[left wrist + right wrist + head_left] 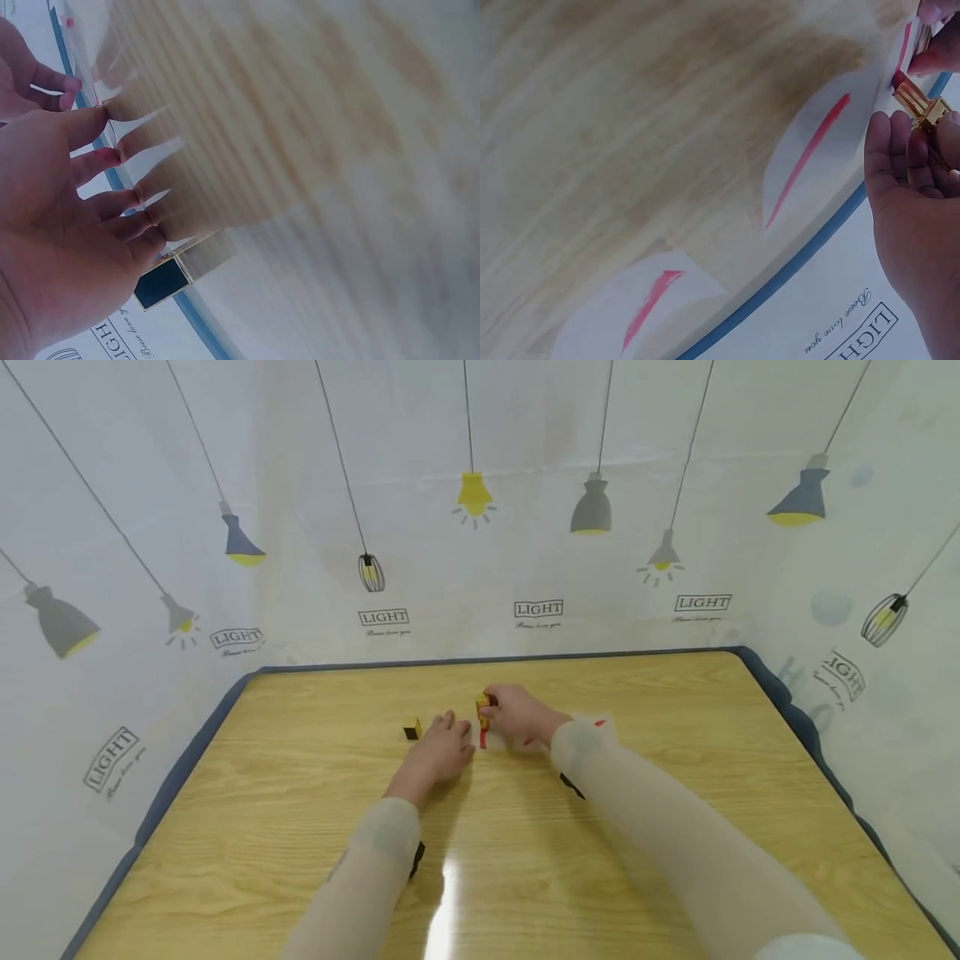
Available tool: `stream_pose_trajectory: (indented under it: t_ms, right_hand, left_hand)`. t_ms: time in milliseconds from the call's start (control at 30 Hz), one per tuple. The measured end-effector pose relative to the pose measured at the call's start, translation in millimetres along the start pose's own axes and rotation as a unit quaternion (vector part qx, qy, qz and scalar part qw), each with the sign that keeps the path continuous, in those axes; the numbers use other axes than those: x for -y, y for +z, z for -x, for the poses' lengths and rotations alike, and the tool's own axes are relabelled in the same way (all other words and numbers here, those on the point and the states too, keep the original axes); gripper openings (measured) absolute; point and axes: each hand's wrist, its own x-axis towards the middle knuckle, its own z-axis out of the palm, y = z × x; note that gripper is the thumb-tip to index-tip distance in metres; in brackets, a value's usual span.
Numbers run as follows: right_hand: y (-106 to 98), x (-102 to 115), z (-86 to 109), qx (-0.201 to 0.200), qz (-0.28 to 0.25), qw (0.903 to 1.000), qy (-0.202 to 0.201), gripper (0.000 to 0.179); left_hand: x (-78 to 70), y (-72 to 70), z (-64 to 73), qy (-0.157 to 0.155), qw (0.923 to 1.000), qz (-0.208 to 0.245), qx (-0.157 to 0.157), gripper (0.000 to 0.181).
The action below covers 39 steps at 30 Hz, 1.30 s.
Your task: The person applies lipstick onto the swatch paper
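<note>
My right hand [519,713] grips a gold lipstick [922,105], its red tip touching a white paper [904,56] beside a red stroke. In the head view the same lipstick [482,711] points downward. My left hand [446,749] lies at the left of that paper, fingers fairly straight and fingertips on the surface. A red smudge [110,155] marks one of its fingers in the left wrist view. Two more white paper pieces, each with a red streak [808,159], lie near my right wrist. Just left of my left hand stands a gold and black lipstick cap [412,729].
Both hands work over a wood-grain table [315,827] with a dark blue edge [495,661]. Behind and beside it hangs a pale covering [540,560] printed with lamps. A bright reflection lies on the table between my forearms.
</note>
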Motion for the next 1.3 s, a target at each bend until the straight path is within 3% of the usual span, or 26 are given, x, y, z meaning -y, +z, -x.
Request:
stream_pose_trajectory:
  t_ms: [300, 533, 700, 833, 933, 1033, 1300]
  right_hand:
    - [-7.5, 0.1, -5.6, -0.005, -0.002, 0.9984, 0.056, 0.029]
    - [-13.0, -1.0, -1.4, -0.02, -0.023, 0.9975, 0.063, 0.033]
    - [-16.6, -5.9, 4.7, -0.06, -0.096, 0.9906, 0.076, 0.041]
    - [-23.3, -5.9, 12.8, -0.09, -0.176, 0.9759, 0.092, 0.047]
    - [-30.0, -2.8, 20.6, -0.117, -0.252, 0.9567, 0.086, 0.038]
    - [-37.2, 2.5, 29.7, -0.143, -0.326, 0.9314, 0.074, 0.032]
    - [-36.8, 6.2, 66.1, -0.174, -0.41, 0.8938, 0.051, 0.037]
  left_hand:
    - [-1.9, -0.1, -0.4, -0.015, 0.9999, 0.007, 0.004, 0.058]
    - [-3.6, -1.6, -1.2, -0.019, 0.9998, 0.006, 0.002, 0.059]
    - [-2.5, 0.4, -1.7, -0.027, 0.9995, 0.015, 0.004, 0.06]
    - [-1.7, 0.8, -1.5, -0.025, 0.9994, 0.021, 0.0, 0.061]
    - [-1.9, -0.7, -0.6, -0.024, 0.9993, 0.03, -0.001, 0.061]
    - [-1.7, -3.0, 0.6, -0.023, 0.9987, 0.046, -0.004, 0.061]
    - [-0.1, -4.5, -0.8, -0.015, 0.998, 0.06, -0.008, 0.063]
